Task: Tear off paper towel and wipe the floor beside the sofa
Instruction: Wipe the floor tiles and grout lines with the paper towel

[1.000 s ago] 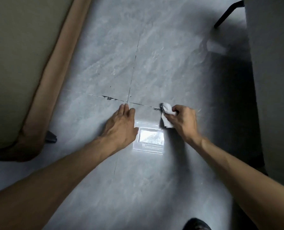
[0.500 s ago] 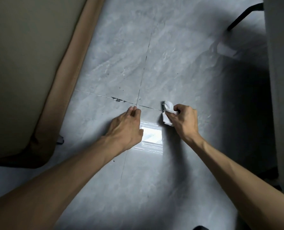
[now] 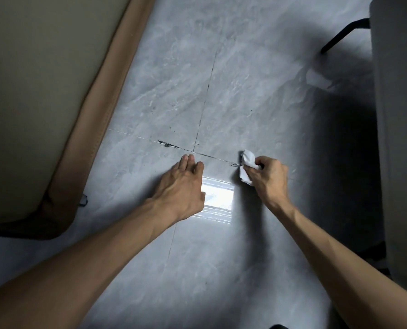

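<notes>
Now | right hand [image 3: 269, 179] grips crumpled paper towel [image 3: 247, 166] | on floor [image 3: 245, 91] grout line

Both bare forearms are reaching forward and down from the near edge. The left hand [image 3: 182, 186] is lying flat, palm down, fingers held straight and close together, pointing far. To its right, well apart from it, the right hand [image 3: 267, 178] is curling into a loose fist, fingers gripping a crumpled wad, wrist bent slightly left.
</notes>
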A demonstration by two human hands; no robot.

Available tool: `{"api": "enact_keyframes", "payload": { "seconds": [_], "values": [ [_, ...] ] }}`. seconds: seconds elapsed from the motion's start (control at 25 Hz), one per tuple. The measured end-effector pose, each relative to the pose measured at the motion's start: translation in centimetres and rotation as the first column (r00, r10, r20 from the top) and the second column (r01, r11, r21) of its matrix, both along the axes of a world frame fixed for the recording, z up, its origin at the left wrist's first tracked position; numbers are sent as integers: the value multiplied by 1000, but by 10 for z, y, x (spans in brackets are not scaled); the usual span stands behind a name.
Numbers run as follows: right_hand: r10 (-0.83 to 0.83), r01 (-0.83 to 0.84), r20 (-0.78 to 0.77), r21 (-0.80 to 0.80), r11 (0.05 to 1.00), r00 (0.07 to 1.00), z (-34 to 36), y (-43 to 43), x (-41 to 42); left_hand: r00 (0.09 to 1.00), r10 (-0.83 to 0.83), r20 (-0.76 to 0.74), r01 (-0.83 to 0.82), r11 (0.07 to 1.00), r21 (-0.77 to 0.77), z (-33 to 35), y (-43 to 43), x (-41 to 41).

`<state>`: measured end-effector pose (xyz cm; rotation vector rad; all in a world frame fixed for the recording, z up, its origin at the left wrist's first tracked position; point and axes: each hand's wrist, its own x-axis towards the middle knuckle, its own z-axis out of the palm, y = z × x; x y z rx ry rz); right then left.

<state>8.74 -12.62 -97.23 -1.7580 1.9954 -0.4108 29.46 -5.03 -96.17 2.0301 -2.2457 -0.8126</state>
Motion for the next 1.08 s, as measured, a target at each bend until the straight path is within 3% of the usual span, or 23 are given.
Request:
{"api": "enact_keyframes", "payload": {
  "seconds": [0.2,0.4,0.56,0.84,1.08],
  "values": [
    [84,-83,49,-18,996,995,-10,-1,42,1000,15,0,-15,1000,5,-1,-1,-4],
    [35,-35,9,-19,999,999,-3,1,0,1000,10,-13,-10,1000,-1,-4,1,-2],
    [55,-55,61,-6,998,997,-8,0,24,1000,5,6,-5,1000,-14,-5,2,-6],
    [9,-8,42,-14,1000,999,-7,2,1,999,27,-26,-27,1000,-10,-6,2,-3],
    [66,-66,30,-4,998,997,-8,-1,10,1000,15,-25,-15,1000,-11,-6,3,-4]
  ]
}}
